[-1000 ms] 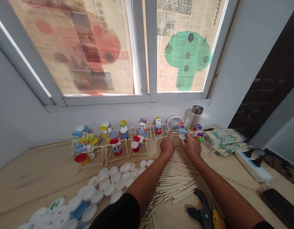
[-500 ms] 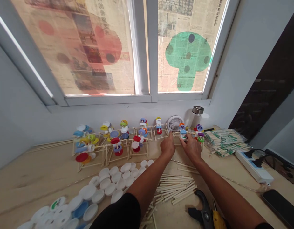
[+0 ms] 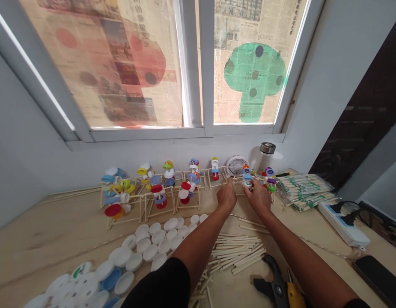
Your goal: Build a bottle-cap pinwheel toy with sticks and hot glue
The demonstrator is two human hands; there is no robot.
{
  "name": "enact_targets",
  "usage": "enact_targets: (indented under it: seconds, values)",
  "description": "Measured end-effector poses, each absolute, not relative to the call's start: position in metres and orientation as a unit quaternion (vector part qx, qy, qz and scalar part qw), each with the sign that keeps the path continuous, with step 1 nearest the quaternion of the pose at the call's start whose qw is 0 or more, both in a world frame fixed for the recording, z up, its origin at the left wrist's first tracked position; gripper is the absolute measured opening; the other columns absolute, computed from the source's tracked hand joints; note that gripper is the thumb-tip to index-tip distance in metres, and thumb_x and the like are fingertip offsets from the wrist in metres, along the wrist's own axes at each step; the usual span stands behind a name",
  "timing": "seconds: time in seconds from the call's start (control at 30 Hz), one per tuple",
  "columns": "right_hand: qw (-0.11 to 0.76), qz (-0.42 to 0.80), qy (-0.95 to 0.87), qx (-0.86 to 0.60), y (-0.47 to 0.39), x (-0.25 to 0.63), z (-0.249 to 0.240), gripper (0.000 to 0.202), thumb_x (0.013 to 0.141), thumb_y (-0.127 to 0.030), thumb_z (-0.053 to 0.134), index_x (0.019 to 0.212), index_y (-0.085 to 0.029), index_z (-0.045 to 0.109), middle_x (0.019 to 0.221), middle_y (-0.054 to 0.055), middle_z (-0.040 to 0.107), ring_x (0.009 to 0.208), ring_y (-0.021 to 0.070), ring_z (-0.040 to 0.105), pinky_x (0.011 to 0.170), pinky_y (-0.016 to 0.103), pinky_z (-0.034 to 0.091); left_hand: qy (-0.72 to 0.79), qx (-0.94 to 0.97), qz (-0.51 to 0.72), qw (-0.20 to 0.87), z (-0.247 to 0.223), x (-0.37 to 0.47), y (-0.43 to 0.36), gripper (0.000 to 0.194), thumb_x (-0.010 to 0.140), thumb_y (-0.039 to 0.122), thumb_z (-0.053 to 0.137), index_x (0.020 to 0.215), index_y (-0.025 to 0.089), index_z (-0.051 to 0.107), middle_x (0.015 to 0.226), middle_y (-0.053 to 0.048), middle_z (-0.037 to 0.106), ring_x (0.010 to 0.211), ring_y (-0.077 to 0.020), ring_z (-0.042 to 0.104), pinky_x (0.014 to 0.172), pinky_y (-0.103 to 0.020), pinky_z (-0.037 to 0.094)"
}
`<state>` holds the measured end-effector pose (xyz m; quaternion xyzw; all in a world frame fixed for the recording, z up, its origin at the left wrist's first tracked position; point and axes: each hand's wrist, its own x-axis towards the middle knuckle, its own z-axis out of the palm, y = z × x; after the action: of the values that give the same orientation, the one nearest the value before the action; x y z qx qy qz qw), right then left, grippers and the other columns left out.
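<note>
Both arms reach toward the back of the table. My left hand (image 3: 227,196) is closed at the left end of a stick frame, just below the small white fan (image 3: 236,165); its fingertips meet the frame. My right hand (image 3: 259,196) pinches a white cap with a green print (image 3: 248,184) on the cap wheel of that frame. Blue and orange caps (image 3: 246,170) sit above this cap. Another wheel with purple and green caps (image 3: 270,180) stands right beside my right hand. More stick frames with colored cap wheels (image 3: 159,197) stand in rows to the left.
White caps (image 3: 149,252) spread over the front left. Loose sticks (image 3: 238,248) lie between my forearms, near black cutters (image 3: 276,284) and a yellow-handled tool (image 3: 294,295). Bagged sticks (image 3: 305,188), a power strip (image 3: 342,224), a phone (image 3: 379,278) and a glass bottle (image 3: 263,160) are at right.
The view has shifted very slightly. Both hands stay at the same frame, with no clear change in their hold.
</note>
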<state>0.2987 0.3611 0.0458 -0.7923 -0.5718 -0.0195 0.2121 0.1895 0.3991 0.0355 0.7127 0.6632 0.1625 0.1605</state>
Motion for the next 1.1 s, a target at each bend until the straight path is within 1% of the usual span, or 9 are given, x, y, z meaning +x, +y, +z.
enact_targets:
  seconds: [0.13, 0.33, 0.6, 0.77, 0.9, 1.1]
  values:
    - [0.214, -0.016, -0.569, -0.794, 0.3620, 0.2989, 0.0459, 0.036, 0.090, -0.045, 0.048, 0.114, -0.019, 0.056, 0.092, 0.007, 0.071, 0.091, 0.0216, 0.065, 0.071, 0.027, 0.041, 0.669, 0.704, 0.166, 0.171, 0.0369, 0.1901, 0.3998, 0.049, 0.086, 0.013, 0.046, 0.133, 0.028, 0.043, 0.103, -0.009, 0.071, 0.097, -0.0234, 0.066, 0.076, -0.030, 0.047]
    - [0.210, -0.012, -0.569, -0.795, 0.3629, 0.2990, 0.0466, 0.037, 0.089, -0.046, 0.048, 0.114, -0.020, 0.057, 0.093, 0.007, 0.071, 0.091, 0.0223, 0.065, 0.070, 0.028, 0.041, 0.676, 0.695, 0.167, 0.179, 0.0377, 0.1906, 0.4012, 0.050, 0.085, 0.012, 0.045, 0.132, 0.027, 0.045, 0.102, -0.011, 0.071, 0.096, -0.0251, 0.066, 0.073, -0.031, 0.048]
    - [0.206, -0.015, -0.571, -0.795, 0.3617, 0.2994, 0.0460, 0.036, 0.089, -0.046, 0.048, 0.112, -0.020, 0.057, 0.096, 0.008, 0.071, 0.092, 0.0224, 0.065, 0.070, 0.028, 0.040, 0.672, 0.697, 0.170, 0.183, 0.0354, 0.1901, 0.4020, 0.045, 0.085, 0.013, 0.046, 0.128, 0.025, 0.049, 0.104, -0.011, 0.070, 0.098, -0.0247, 0.065, 0.077, -0.030, 0.048]
    - [0.204, -0.014, -0.573, -0.794, 0.3623, 0.2998, 0.0444, 0.033, 0.089, -0.045, 0.048, 0.109, -0.021, 0.057, 0.097, 0.007, 0.070, 0.091, 0.0223, 0.065, 0.068, 0.028, 0.040, 0.669, 0.700, 0.172, 0.183, 0.0340, 0.1901, 0.4029, 0.044, 0.085, 0.014, 0.045, 0.127, 0.026, 0.050, 0.104, -0.011, 0.070, 0.098, -0.0252, 0.065, 0.077, -0.031, 0.049]
    - [0.204, -0.014, -0.572, -0.794, 0.3632, 0.3000, 0.0431, 0.033, 0.089, -0.045, 0.048, 0.108, -0.020, 0.057, 0.095, 0.007, 0.070, 0.091, 0.0223, 0.065, 0.067, 0.027, 0.040, 0.671, 0.698, 0.172, 0.184, 0.0332, 0.1900, 0.4037, 0.045, 0.085, 0.014, 0.048, 0.127, 0.027, 0.049, 0.104, -0.011, 0.070, 0.099, -0.0240, 0.065, 0.078, -0.030, 0.049]
    - [0.209, -0.014, -0.572, -0.793, 0.3637, 0.3019, 0.0407, 0.033, 0.088, -0.044, 0.048, 0.109, -0.020, 0.057, 0.096, 0.007, 0.070, 0.091, 0.0228, 0.065, 0.067, 0.028, 0.039, 0.671, 0.697, 0.173, 0.185, 0.0332, 0.1898, 0.4044, 0.043, 0.083, 0.015, 0.048, 0.125, 0.025, 0.050, 0.105, -0.011, 0.070, 0.099, -0.0242, 0.065, 0.078, -0.031, 0.049]
